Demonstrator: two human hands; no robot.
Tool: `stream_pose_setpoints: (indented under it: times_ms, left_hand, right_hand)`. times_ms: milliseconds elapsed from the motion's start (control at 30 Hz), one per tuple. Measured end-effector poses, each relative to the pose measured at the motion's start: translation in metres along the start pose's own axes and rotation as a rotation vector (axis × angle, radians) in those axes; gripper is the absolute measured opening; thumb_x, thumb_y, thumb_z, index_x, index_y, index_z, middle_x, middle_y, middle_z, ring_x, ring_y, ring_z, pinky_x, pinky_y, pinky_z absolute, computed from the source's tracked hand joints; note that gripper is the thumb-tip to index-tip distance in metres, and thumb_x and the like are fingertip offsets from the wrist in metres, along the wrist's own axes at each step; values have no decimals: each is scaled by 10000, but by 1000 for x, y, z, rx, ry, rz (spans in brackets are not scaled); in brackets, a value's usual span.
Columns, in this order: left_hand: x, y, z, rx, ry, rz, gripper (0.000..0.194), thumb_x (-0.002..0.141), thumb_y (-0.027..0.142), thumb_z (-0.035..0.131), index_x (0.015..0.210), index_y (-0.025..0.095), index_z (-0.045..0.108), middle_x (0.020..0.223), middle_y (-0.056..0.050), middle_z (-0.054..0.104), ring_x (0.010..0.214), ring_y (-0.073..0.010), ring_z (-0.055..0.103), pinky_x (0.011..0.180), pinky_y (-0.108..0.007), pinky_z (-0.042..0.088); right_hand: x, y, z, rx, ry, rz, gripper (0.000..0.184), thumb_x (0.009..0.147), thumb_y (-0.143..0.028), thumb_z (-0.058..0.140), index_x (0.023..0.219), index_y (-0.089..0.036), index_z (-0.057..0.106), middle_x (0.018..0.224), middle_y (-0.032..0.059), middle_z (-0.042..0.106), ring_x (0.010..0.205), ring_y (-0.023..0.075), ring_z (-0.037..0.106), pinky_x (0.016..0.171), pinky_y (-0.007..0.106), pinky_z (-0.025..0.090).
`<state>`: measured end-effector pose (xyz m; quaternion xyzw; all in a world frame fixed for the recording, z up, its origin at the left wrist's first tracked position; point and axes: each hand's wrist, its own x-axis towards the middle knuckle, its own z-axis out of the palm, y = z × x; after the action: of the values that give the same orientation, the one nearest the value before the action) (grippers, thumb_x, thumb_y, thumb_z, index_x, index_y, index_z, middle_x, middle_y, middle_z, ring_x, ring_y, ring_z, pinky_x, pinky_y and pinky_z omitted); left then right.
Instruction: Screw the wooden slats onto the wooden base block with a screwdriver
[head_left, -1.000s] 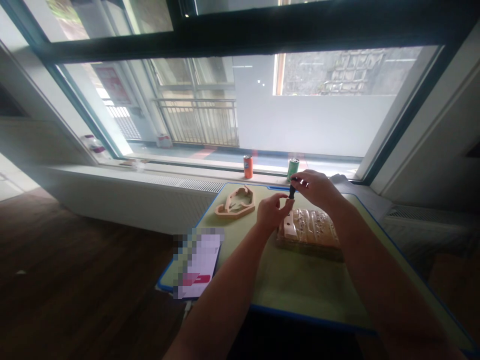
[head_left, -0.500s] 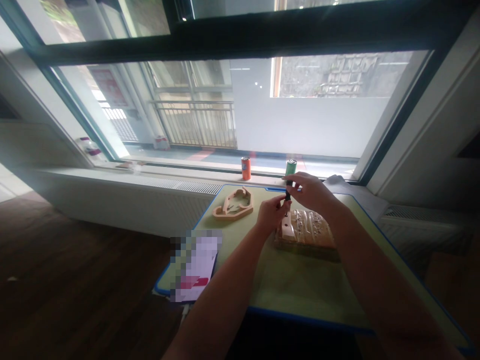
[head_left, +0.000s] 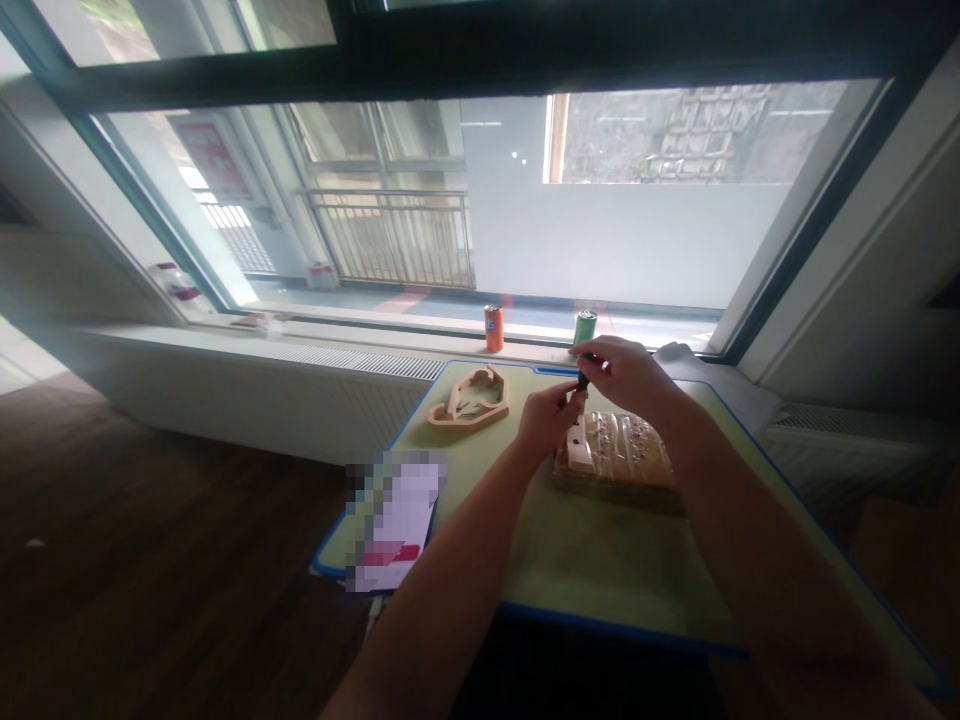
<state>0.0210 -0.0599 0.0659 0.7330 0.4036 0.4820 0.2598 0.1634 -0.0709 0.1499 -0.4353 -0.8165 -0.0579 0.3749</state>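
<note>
A small screwdriver [head_left: 584, 374] with a black handle stands nearly upright, leaning slightly, above a brown taped box [head_left: 615, 488]. My right hand [head_left: 621, 370] is closed around the top of its handle. Lower down, my left hand [head_left: 543, 422] pinches the screwdriver near its bottom end with thumb and fingers; its tip is mostly hidden there. Directly below both hands, a pale strip with dark holes [head_left: 577, 454] lies along the left end of the box. Clear wrapping covers the box top, where several small dark bits show to the right of the strip.
A wooden frame [head_left: 469, 416] with small dark pieces inside lies at the table's back left. A phone [head_left: 401, 520] with a cable rests near the left edge. An orange can [head_left: 493, 328] and a green can [head_left: 585, 325] stand on the windowsill behind; grey cloth [head_left: 686, 365] lies right.
The camera view has shifted slightly, so the scene sits a little higher. The screwdriver now leans more to the right at its top; both hands keep their grip.
</note>
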Motion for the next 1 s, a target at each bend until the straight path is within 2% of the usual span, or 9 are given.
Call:
stream_pose_setpoints:
  times_ms: [100, 167, 267, 433, 567, 667, 800, 867, 1000]
  left_hand:
    - [0, -1, 1, 37, 31, -20, 514, 728, 532, 560, 1082, 164, 622, 515, 58, 456, 481, -70, 402, 496, -198, 296]
    - [1, -1, 1, 58, 56, -35, 516, 694, 550, 589, 1033, 164, 639, 523, 54, 474, 480, -70, 406, 494, -200, 297]
    - [3, -2, 1, 57, 55, -48, 428, 736, 522, 559, 965, 177, 669, 521, 42, 490, 479, -70, 415, 490, -199, 298]
    - [1, -1, 2, -51, -9, -33, 424, 806, 472, 484, 1034, 155, 650, 533, 31, 519, 483, -68, 439, 492, -191, 321]
    - [1, -1, 1, 42, 47, -61, 499, 709, 529, 582, 1028, 150, 639, 529, 45, 492, 481, -69, 409, 484, -193, 304]
    - [2, -2, 2, 44, 51, -58, 434, 729, 511, 568, 969, 161, 659, 527, 44, 477, 485, -68, 397, 487, -194, 295]
    - [1, -5, 4, -90, -18, -10, 403, 814, 456, 471, 996, 145, 652, 561, 29, 507, 496, -65, 402, 498, -193, 310]
    - [0, -5, 4, -96, -24, -4, 420, 812, 465, 469, 1002, 138, 650, 557, 30, 501, 495, -65, 398, 494, -193, 310]
    - [1, -3, 1, 3, 49, -37, 497, 719, 519, 574, 1050, 155, 637, 532, 47, 464, 486, -67, 390, 482, -193, 293]
  right_hand:
    - [2, 0, -2, -34, -19, 8, 205, 819, -337, 538, 871, -206, 687, 810, 25, 662, 662, 137, 556, 631, 259, 417]
    - [2, 0, -2, -70, -23, 27, 232, 806, -384, 554, 865, -210, 695, 780, 24, 661, 647, 141, 555, 620, 264, 411]
    - [2, -1, -1, -105, -31, 37, 286, 831, -400, 507, 928, -205, 693, 812, 46, 667, 689, 163, 571, 646, 284, 415]
    - [1, 1, 0, -54, -21, 28, 311, 870, -295, 428, 1070, -190, 642, 961, 75, 670, 775, 171, 593, 690, 287, 426]
    - [2, 2, -2, -64, -34, 71, 238, 821, -357, 526, 923, -194, 665, 778, 39, 664, 641, 144, 556, 588, 263, 397]
    - [2, 2, -3, -93, -33, 89, 258, 794, -413, 554, 838, -189, 674, 729, 36, 653, 629, 149, 545, 578, 273, 389]
    - [1, 0, -6, -77, -30, 42, 259, 822, -349, 515, 943, -197, 686, 869, 55, 680, 714, 172, 583, 659, 300, 419]
    - [1, -1, -8, -47, -38, 20, 259, 831, -303, 499, 994, -210, 677, 920, 51, 680, 761, 177, 594, 683, 298, 425]
    - [4, -2, -8, -94, -72, 47, 223, 794, -372, 560, 869, -217, 702, 759, 31, 670, 650, 161, 568, 609, 285, 406]
